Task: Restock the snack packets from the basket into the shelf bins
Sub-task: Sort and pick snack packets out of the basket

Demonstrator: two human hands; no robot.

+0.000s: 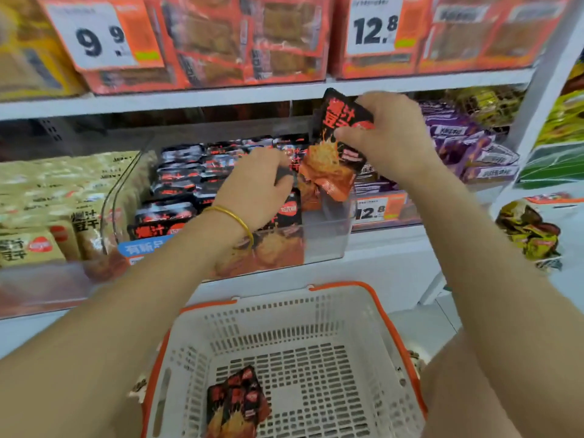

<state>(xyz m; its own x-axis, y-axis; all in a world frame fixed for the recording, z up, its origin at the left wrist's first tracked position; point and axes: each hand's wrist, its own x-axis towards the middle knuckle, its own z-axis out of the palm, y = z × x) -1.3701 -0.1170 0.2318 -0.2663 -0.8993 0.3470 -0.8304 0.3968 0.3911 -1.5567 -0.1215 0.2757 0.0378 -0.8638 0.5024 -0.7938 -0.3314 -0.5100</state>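
Observation:
My right hand [387, 134] grips a black-and-orange snack packet [333, 150] upright above the right end of a clear shelf bin [325, 245]. That bin holds several matching black packets [180, 181] in rows. My left hand [256, 188], a gold bangle on its wrist, reaches into the bin with curled fingers on the packets there; I cannot see whether it holds one. Below stands a white basket [284, 336] with an orange rim, and a few black packets [237, 403] lie at its bottom left.
Beige packets [47, 210] fill the bin to the left, purple packets [467, 143] the one to the right. Orange boxes [240, 39] with price tags 9.9 and 12.8 sit on the shelf above. Green and yellow packs [534, 232] hang on the right.

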